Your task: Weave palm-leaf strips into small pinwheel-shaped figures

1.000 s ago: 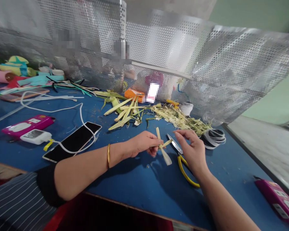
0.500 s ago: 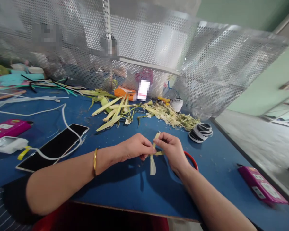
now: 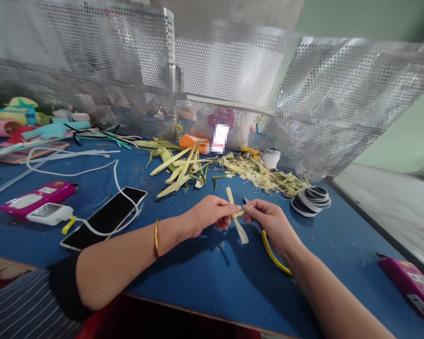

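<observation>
My left hand (image 3: 217, 213) pinches a pale corn husk strip (image 3: 240, 231) between thumb and fingers above the front of the table. The strip's narrow end points up and away; its wider end hangs down toward me. A short yellowish strand crosses it, and my right hand (image 3: 268, 219) pinches that strand's right end, close to the left fingertips. A tool with a curved yellow handle (image 3: 273, 254) and a metal tip shows at my right hand; its middle is hidden, and I cannot tell whether the palm holds it.
Husk leaves (image 3: 178, 172) and a heap of shredded husk (image 3: 263, 174) lie beyond my hands. A striped cord roll (image 3: 310, 201) sits right; a purple power strip (image 3: 411, 285) is nearer. Left are a phone (image 3: 108, 216), a white cable and another power strip (image 3: 38, 201). A perforated screen stands behind.
The view has shifted left. The husk strip has tilted, and my right fingers have moved from its top end to the crossing strand. A yellow handle now shows where a red one did.
</observation>
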Demonstrator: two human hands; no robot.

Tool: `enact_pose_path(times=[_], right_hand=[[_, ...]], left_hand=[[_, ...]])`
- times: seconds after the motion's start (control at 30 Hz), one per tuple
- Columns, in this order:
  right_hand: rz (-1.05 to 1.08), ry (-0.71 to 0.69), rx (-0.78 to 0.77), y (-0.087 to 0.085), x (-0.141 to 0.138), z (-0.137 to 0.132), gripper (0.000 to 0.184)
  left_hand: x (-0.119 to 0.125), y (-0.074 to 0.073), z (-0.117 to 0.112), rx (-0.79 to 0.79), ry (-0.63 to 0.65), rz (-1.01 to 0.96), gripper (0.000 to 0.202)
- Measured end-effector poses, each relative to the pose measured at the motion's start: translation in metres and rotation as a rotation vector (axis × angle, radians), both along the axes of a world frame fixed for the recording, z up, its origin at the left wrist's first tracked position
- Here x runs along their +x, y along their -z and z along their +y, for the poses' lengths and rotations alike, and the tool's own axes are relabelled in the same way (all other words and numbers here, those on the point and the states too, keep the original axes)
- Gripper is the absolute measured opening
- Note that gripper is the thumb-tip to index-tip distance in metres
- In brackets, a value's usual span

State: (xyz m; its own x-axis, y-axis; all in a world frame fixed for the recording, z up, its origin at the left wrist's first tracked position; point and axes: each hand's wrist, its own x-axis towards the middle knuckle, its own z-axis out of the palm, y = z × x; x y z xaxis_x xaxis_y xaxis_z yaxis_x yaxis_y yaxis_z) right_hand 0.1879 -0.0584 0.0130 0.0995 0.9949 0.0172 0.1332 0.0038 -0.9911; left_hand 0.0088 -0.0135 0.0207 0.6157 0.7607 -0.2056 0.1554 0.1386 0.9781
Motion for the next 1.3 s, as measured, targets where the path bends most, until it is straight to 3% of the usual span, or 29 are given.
enact_pose_path(times=[0.27, 0.43, 0.63, 0.83, 0.93, 1.03, 1.17, 1.3], right_hand=[[-0.214, 0.122, 0.176, 0.013, -0.006, 0.000, 0.026], [-0.183, 0.170, 0.211, 0.004, -0.002, 0.000, 0.034], [-0.412, -0.043, 0.139, 0.000, -0.007, -0.009, 0.039], [-0.620, -0.054, 0.267, 0.005, -0.013, -0.014, 0.036], [-0.752, 0.012, 0.420, -0.001, -0.012, -0.017, 0.026], [-0.843, 0.127, 0.551, -0.004, -0.011, -0.019, 0.015], [-0.739, 0.013, 0.558, -0.003, -0.013, -0.019, 0.003], [-0.640, 0.019, 0.566, -0.001, -0.016, -0.020, 0.016]], left_hand=[[0.002, -0.001, -0.005, 0.010, 0.026, 0.051, 0.024], [0.000, -0.007, -0.004, 0.026, -0.092, 0.001, 0.027], [-0.001, -0.004, -0.001, -0.027, -0.172, -0.049, 0.027], [0.001, 0.000, 0.001, 0.122, -0.198, 0.055, 0.022], [-0.001, 0.002, 0.003, 0.269, -0.150, 0.109, 0.023], [-0.002, 0.003, -0.001, 0.369, -0.019, 0.177, 0.030], [0.001, 0.001, -0.013, 0.453, 0.113, 0.310, 0.032], [0.002, -0.001, -0.018, 0.499, 0.139, 0.311, 0.032]])
